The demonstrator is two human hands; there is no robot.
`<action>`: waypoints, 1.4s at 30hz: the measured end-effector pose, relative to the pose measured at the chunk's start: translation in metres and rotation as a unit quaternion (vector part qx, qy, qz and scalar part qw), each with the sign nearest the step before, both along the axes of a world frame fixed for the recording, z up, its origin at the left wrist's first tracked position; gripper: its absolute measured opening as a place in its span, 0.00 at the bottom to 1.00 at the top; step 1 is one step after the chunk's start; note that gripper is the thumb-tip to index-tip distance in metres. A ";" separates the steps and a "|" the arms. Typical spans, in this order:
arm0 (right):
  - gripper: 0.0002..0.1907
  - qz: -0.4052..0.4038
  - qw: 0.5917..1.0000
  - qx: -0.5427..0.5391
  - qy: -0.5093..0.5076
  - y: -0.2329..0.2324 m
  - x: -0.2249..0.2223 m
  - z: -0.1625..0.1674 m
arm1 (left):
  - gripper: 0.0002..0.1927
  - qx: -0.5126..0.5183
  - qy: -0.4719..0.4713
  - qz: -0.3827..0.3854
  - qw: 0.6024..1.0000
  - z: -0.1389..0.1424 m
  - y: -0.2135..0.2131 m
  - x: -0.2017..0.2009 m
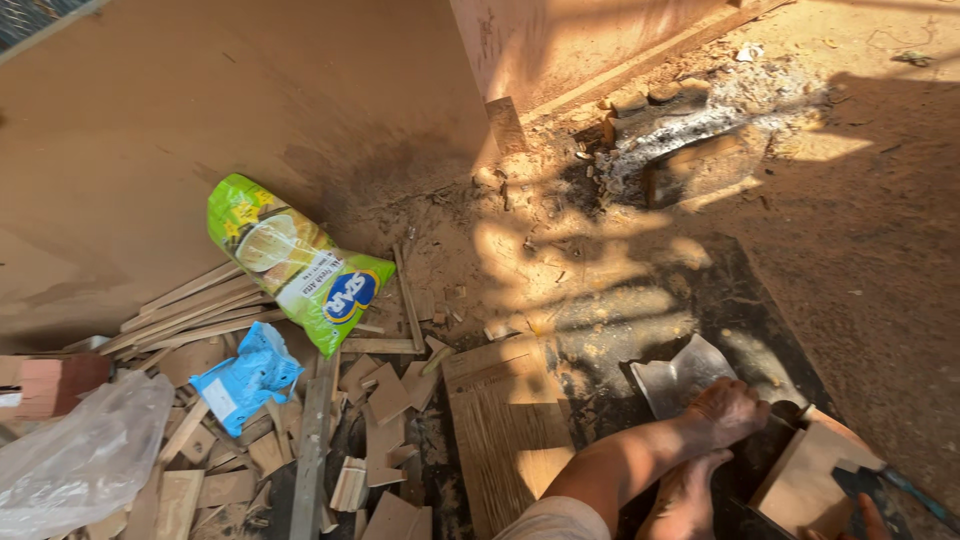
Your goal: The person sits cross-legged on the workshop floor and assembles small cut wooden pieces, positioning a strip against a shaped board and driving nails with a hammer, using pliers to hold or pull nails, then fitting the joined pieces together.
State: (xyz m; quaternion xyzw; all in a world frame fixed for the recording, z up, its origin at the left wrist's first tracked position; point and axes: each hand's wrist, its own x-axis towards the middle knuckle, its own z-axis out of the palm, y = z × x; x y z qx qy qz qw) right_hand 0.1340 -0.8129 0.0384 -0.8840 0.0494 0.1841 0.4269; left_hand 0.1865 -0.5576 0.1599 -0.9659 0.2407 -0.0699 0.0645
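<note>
Left hand (728, 410), lower right, grips a metal blade (680, 375) on the floor; right hand (872, 520) barely visible, state unclear. Wood block (805, 480) beside. Sharp edge could cut if grip slips.

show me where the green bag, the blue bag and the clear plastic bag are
green bag (300, 265): head view, middle of its printed front.
blue bag (245, 380): head view, crumpled middle.
clear plastic bag (80, 460): head view, its wrinkled middle.

A rough carpentry workshop, worked at floor level; a heap of pale offcut wooden strips and blocks (300, 440) litters the dusty, sawdust-strewn ground (560, 270); large brown plywood sheets (200, 120) lean alongside; a flat oak-veneer board (505, 430) lies nearby.
</note>
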 end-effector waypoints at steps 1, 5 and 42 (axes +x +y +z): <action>0.53 0.006 1.000 0.000 -0.003 0.002 0.000 0.004 | 0.15 -0.025 0.008 0.002 1.000 -0.008 -0.001 0.008; 0.51 0.009 1.000 -0.010 0.017 -0.001 -0.025 0.014 | 0.11 -0.281 0.157 0.140 0.936 -0.053 0.002 0.028; 0.51 -0.003 0.999 -0.001 -0.033 0.003 -0.054 0.039 | 0.10 -0.498 0.285 0.098 0.813 -0.092 -0.014 0.013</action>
